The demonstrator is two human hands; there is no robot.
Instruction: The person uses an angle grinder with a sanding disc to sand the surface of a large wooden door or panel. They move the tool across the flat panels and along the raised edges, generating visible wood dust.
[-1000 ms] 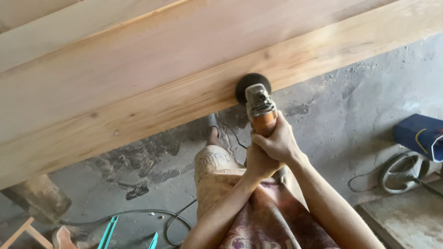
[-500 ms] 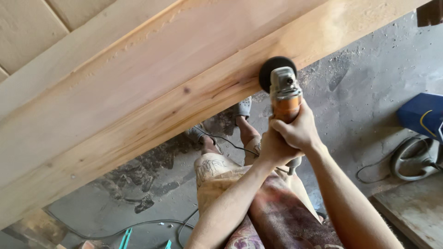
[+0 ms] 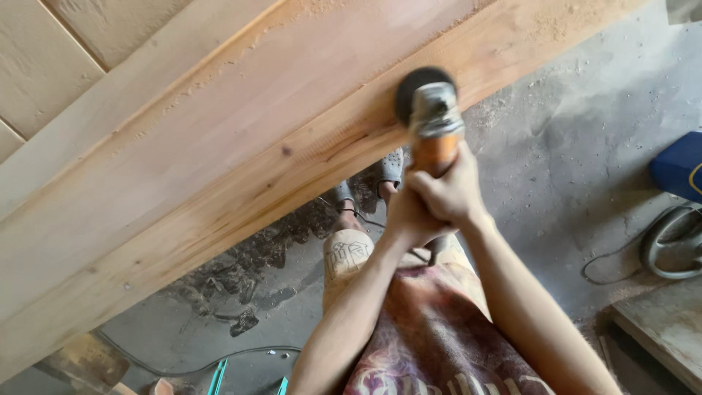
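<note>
An orange and grey angle grinder with a black sanding disc presses against the side face of a long pale wooden beam. My right hand wraps around the grinder's orange body from the right. My left hand grips the body just below and to the left, partly covered by the right one. Sawdust lies on the beam's upper face near the disc. My legs and feet show below the beam on the floor.
Grey concrete floor with dust and dark stains. A blue box and a coiled cable lie at the right. A black cord runs along the floor at the lower left, near teal tool handles. Wooden panels sit beyond the beam.
The view has shifted and the grinder has slid a little along the beam's side face. Both hands keep the same hold on the tool.
</note>
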